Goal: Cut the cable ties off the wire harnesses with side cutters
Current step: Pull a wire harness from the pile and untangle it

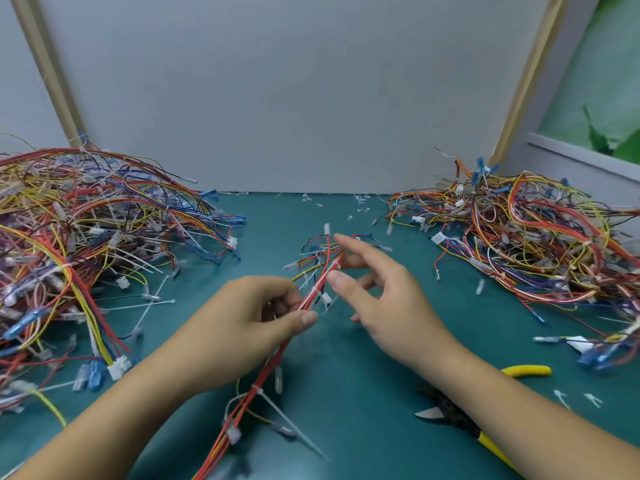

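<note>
Left hand (242, 317) pinches the red wire harness (268, 368). Right hand (388, 306) spread wide, empty; side cutters (450, 415) lie nearby

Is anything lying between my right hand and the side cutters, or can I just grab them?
Nothing visible blocks them. The side cutters lie on the mat just under your right forearm, which hides part of them. Your right hand is open beside the harness that your left hand pinches.
</note>
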### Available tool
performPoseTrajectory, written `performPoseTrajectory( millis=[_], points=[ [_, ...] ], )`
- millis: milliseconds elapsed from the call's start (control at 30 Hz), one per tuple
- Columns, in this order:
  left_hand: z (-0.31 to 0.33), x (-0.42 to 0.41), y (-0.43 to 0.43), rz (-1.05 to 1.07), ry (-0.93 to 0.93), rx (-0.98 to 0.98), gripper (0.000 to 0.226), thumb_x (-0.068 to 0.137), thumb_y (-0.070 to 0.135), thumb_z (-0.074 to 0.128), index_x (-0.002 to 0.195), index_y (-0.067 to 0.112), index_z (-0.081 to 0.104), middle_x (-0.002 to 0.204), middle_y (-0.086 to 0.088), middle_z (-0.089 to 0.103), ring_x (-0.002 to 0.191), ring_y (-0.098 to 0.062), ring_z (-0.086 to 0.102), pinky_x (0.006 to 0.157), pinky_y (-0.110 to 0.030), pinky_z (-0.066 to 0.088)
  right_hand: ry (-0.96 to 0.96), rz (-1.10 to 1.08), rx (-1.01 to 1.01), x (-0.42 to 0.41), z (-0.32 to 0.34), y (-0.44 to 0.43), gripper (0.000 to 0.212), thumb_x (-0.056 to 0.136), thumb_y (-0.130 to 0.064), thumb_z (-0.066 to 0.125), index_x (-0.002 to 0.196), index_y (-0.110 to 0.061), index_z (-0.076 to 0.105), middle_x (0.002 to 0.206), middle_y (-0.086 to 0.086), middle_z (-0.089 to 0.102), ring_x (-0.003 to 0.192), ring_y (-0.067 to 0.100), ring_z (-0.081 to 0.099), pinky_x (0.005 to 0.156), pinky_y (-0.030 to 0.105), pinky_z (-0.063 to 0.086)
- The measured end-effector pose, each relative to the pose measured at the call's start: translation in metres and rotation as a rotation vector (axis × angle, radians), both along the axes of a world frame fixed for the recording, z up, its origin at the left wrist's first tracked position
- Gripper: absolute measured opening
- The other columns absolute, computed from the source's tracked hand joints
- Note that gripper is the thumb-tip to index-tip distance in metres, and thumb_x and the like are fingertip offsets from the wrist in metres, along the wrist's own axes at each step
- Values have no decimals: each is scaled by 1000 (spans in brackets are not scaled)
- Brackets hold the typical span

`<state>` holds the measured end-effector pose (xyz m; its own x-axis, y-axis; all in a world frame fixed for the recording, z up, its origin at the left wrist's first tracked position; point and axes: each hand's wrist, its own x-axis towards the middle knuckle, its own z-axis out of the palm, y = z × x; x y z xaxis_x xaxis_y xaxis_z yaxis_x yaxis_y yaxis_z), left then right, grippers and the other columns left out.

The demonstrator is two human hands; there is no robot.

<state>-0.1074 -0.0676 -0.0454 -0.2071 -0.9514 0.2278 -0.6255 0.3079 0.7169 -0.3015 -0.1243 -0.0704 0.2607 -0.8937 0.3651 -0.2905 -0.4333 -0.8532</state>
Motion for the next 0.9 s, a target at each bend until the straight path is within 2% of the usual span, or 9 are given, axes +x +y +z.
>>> performPoseTrajectory(
  millis=[100,167,333,433,500,567,667,800,900],
  points=[
    [0,1,-1,53,141,64,24,89,32,69,73,15,62,50,9,51,41,-4,44,42,-14,35,54,-27,-152,1,6,7,27,88,-39,65,115,-37,64,101,-13,60,69,10,57,66,19,48],
    [0,2,-2,103,247,96,24,87,33,69,74,14,63,52,2,56,41,-10,51,41,-19,39,56,-38,-195,2,10,12,11,86,-37,67,95,-30,64,86,-11,59,63,10,54,61,14,41],
    [2,-2,-1,77,573,233,26,79,32,69,80,6,71,58,-11,63,45,-16,58,39,-20,41,188,290,33,10,9,27,43,86,-50,62,72,-9,64,56,8,53,51,8,41,50,34,35],
    [0,-6,1,-13,549,247,24,82,33,63,95,19,79,81,-18,70,68,-17,62,61,-31,53,264,395,119,11,6,31,52,85,-57,61,67,-8,67,48,2,54,44,6,43,46,28,34],
    [-1,-5,2,-67,492,216,27,88,29,58,106,25,77,100,-16,72,86,-23,65,81,-39,50,165,415,205,8,7,27,43,90,-47,65,67,-11,69,46,-4,53,39,6,42,41,22,33],
    [0,-6,2,-122,450,197,31,91,23,54,115,24,73,108,-9,66,98,-22,63,87,-30,47,45,433,271,8,8,26,22,92,-32,68,74,-21,71,57,-4,62,41,8,47,37,19,35],
    [2,-9,3,-117,400,144,36,88,29,52,118,26,71,100,-7,59,85,-8,58,75,-14,43,-67,451,297,11,10,26,11,90,-22,69,79,-23,70,66,-2,66,42,11,50,34,18,37],
    [5,-6,2,-11,381,52,28,90,51,61,105,31,73,81,14,64,71,-4,56,65,-18,46,-309,262,348,9,17,18,15,94,-11,63,79,-11,61,59,-1,57,37,11,45,33,19,35],
    [5,-1,2,-117,360,139,36,76,56,65,99,29,71,78,8,66,68,-7,59,60,-16,45,-445,55,337,2,20,7,18,96,-11,58,78,-11,56,56,-2,50,38,11,40,36,21,33]
  ],
)
